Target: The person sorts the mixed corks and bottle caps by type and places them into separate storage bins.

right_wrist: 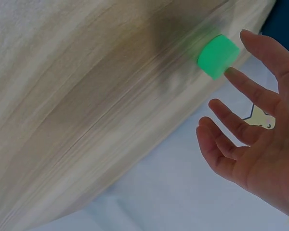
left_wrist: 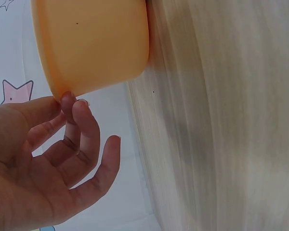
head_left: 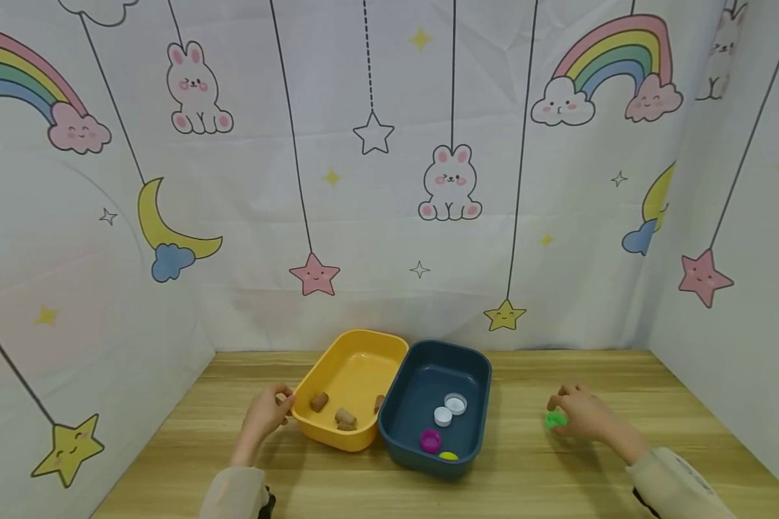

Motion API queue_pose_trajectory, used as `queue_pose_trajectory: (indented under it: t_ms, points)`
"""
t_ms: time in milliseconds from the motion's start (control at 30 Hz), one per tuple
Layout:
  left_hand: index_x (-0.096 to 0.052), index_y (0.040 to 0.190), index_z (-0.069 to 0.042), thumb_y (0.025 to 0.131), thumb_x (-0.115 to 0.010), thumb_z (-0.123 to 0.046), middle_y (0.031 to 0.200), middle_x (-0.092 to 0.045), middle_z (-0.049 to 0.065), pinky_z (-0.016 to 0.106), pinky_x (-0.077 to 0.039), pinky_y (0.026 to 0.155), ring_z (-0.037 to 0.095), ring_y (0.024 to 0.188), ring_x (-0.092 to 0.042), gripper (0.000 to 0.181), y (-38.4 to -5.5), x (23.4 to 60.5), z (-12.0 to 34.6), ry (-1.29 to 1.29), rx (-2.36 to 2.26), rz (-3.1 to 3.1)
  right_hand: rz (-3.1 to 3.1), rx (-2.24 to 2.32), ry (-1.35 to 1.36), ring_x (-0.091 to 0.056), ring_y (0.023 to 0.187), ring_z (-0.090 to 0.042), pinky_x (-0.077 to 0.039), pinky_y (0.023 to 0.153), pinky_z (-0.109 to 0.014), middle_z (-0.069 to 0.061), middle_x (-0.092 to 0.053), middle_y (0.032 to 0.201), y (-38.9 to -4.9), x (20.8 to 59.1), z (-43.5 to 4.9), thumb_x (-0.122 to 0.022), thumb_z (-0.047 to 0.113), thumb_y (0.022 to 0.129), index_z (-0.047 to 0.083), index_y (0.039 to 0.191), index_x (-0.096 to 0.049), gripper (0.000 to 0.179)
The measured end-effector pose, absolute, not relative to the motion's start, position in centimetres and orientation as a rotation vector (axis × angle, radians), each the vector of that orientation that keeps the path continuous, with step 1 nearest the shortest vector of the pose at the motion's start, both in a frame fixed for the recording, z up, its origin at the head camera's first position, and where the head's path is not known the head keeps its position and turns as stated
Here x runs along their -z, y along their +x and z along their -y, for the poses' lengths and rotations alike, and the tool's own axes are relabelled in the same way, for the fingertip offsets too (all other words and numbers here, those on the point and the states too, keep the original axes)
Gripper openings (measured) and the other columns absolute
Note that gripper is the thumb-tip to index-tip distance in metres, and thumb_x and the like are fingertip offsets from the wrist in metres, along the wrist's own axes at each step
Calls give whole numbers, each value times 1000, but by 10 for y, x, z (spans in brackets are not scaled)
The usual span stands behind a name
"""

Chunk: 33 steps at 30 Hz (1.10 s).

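Observation:
At the left side of the yellow bin [head_left: 305, 382], my left hand [head_left: 267, 414] pinches the rim between thumb and index finger; its other fingers curl loosely below in the left wrist view. Several brown corks [head_left: 345, 417] lie inside that bin. My right hand [head_left: 581, 412] is over the table at the right, beside a green bottle cap [right_wrist: 218, 56]. Thumb and index finger stand apart around the cap, the index fingertip right at its edge in the right wrist view. The other fingers are loosely bent and hold nothing.
A dark blue bin [head_left: 402, 450] stands against the yellow one. In it lie two white caps, the nearer white cap [head_left: 443, 417] among them, a magenta cap [head_left: 430, 441] and a yellow cap [head_left: 449, 456]. A patterned cloth [head_left: 376, 216] encloses the wooden table [head_left: 526, 476].

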<state>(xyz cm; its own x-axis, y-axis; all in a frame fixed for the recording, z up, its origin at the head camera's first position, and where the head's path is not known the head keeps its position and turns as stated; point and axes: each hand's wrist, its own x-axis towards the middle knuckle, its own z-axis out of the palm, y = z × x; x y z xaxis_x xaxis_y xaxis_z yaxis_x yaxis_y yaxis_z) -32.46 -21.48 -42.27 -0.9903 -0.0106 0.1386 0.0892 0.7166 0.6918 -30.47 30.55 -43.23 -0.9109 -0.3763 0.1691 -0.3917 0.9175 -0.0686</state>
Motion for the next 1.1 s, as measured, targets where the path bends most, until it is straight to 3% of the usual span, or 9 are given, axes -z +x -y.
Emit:
queue_pose_trajectory:
  t_ms: [367, 767, 967, 1100]
  points:
    - [-56, 86, 4, 86, -51, -5, 62, -59, 9, 26, -44, 47, 13, 48, -52, 10, -325, 424, 214, -71, 1138, 2781, 2938, -168, 557, -52, 84, -33, -45, 61, -47, -11, -54, 89, -302, 436, -308, -77, 16, 61, 10, 85, -60, 30]
    - [-55, 86, 4, 86, -51, -5, 63, -59, 9, 26, -44, 47, 13, 48, -53, 10, -325, 425, 215, -66, 1137, 2781, 2928, -166, 541, -51, 83, -31, -45, 60, -46, -11, -54, 91, -304, 441, -310, -76, 18, 62, 10, 83, -59, 28]
    - [-56, 87, 4, 86, -51, -6, 63, -59, 9, 26, -44, 47, 13, 48, -52, 11, -326, 425, 215, -55, 1140, 2788, 2939, -191, 540, -52, 90, -46, -45, 69, -55, -14, -55, 95, -303, 437, -308, -75, 18, 64, 9, 85, -59, 28]
    - [-55, 87, 4, 86, -51, -6, 63, -59, 9, 26, -44, 48, 13, 49, -52, 11, -326, 424, 215, -63, 1139, 2790, 2907, -203, 579, -52, 88, -44, -45, 71, -52, -15, -55, 94, -304, 431, -306, -75, 17, 65, 8, 85, -58, 28]
